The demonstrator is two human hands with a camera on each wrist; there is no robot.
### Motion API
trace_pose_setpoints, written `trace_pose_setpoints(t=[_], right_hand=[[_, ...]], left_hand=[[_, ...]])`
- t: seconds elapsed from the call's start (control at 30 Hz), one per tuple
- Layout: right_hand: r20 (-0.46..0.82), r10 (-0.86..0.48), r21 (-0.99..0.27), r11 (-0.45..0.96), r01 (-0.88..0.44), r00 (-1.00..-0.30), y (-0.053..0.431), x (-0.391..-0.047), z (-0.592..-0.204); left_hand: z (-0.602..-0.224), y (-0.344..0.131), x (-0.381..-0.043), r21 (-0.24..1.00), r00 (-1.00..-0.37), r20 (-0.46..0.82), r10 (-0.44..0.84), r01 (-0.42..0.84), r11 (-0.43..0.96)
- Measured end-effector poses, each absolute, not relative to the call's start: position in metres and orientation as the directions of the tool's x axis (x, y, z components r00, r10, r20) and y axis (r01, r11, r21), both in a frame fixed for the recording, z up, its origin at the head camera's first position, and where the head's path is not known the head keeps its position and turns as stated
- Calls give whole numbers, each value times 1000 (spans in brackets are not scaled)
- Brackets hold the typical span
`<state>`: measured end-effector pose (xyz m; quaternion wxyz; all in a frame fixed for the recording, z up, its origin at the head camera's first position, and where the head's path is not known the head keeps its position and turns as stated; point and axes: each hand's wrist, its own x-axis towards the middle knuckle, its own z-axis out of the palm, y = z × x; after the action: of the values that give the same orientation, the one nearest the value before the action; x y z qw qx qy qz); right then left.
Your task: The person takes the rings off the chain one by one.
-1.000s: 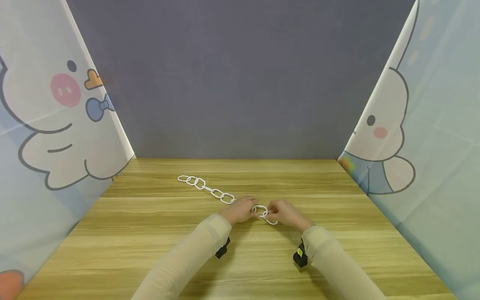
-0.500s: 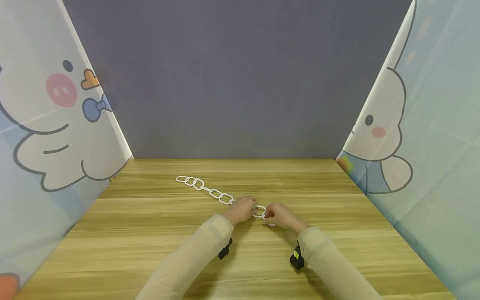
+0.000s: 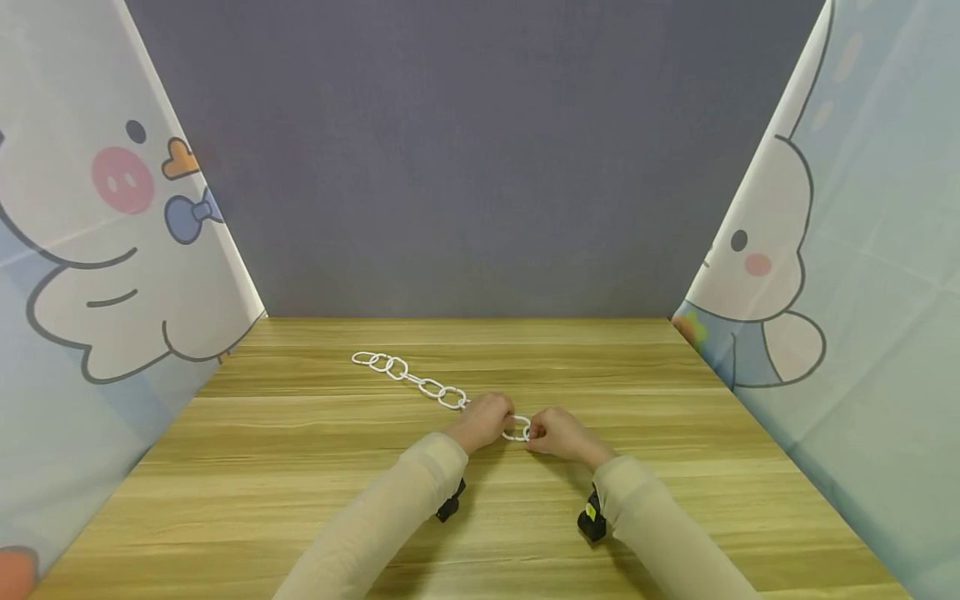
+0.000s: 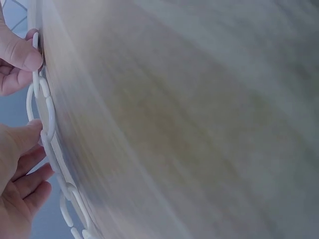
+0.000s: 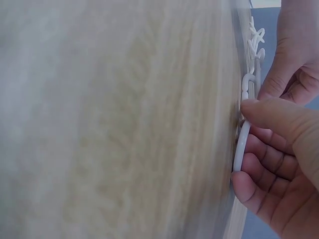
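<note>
A white chain [image 3: 432,387] of several oval links runs diagonally over the wooden table, from the far left down to both hands. The left hand [image 3: 487,419] pinches a link near the chain's right end; in the left wrist view its thumb [image 4: 29,130] presses that link. Just to the right, the right hand [image 3: 561,433] grips the end link [image 5: 241,147] between thumb and fingers, as the right wrist view shows. One link [image 3: 517,428] lies between the two hands, partly covered by their fingertips.
The wood-grain table [image 3: 300,483] reaches a dark grey panel [image 3: 480,167] at the back. Cartoon-printed cloth walls stand at the left [image 3: 75,275] and right [image 3: 862,250]. A black wrist camera [image 3: 592,518] hangs below the right sleeve.
The right hand has shifted slightly left and now covers the end link, which showed below its fingers earlier. The left hand stays almost in place; the far part of the chain lies still.
</note>
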<state>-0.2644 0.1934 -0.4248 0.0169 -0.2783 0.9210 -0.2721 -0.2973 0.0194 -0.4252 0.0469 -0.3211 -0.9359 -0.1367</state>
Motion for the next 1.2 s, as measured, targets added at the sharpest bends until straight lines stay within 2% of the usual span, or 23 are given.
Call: trace_pose_setpoints(t=[0.2, 0.33, 0.57, 1.2], right_hand=[[129, -498, -506, 710, -489, -857, 194, -265, -426], [118, -471, -543, 707, -454, -874, 195, -265, -425], [179, -476, -549, 678, -489, -861, 197, -267, -421], [222, -443, -573, 661, -484, -869, 194, -269, -411]], left_hand=[[-427, 17, -298, 190, -759, 258, 598, 647, 739], [-428, 15, -297, 199, -760, 304, 575, 641, 742], [-427, 12, -301, 228, -764, 357, 537, 629, 743], [-419, 9, -300, 539, -861, 272, 430, 506, 673]])
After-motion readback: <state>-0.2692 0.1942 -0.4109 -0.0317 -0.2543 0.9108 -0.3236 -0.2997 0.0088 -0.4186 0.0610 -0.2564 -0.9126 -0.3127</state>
